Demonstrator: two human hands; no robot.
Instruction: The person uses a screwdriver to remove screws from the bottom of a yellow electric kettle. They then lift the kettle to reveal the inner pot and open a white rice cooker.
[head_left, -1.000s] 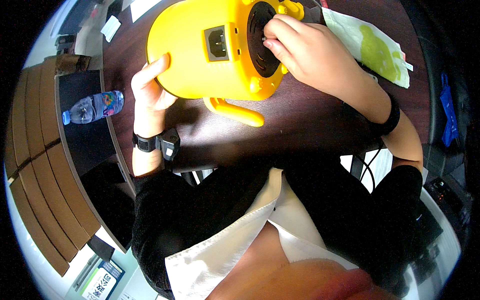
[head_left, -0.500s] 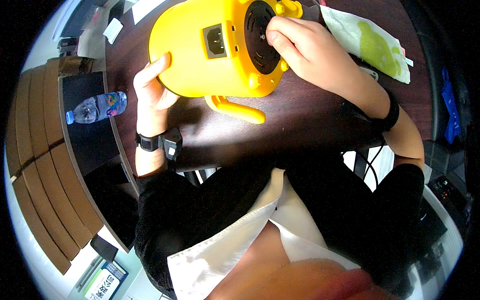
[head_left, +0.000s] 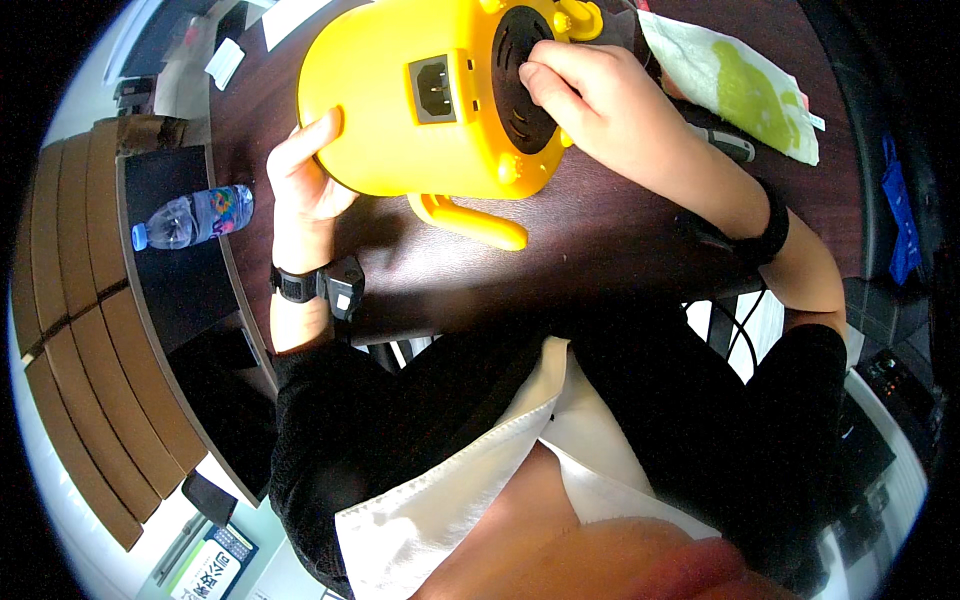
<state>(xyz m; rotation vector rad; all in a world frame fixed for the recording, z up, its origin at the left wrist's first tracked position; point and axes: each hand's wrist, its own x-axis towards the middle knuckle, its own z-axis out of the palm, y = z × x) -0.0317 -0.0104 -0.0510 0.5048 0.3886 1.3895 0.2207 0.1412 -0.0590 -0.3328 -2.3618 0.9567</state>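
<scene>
A yellow plastic appliance [head_left: 370,90] lies tipped on its side, with a power socket [head_left: 434,87] on its body, small feet and a handle [head_left: 470,222] below. My left hand [head_left: 305,175] grips its left end, thumb on the yellow surface. My right hand [head_left: 600,110] is closed, thumb and forefinger pinched at the middle of the round black vented base [head_left: 516,120]. What sits between those fingertips is too small or hidden to name.
A white and green cloth [head_left: 730,90] and a grey tool [head_left: 738,145] are at the upper right of the dark table [head_left: 400,280]. A water bottle [head_left: 195,218] lies at left, near brown boxes [head_left: 70,400]. A blue object [head_left: 900,210] is beside the right edge.
My right fingers have shifted slightly about the centre of the black base. More of the grey tool shows behind my wrist. The left hand keeps its hold.
</scene>
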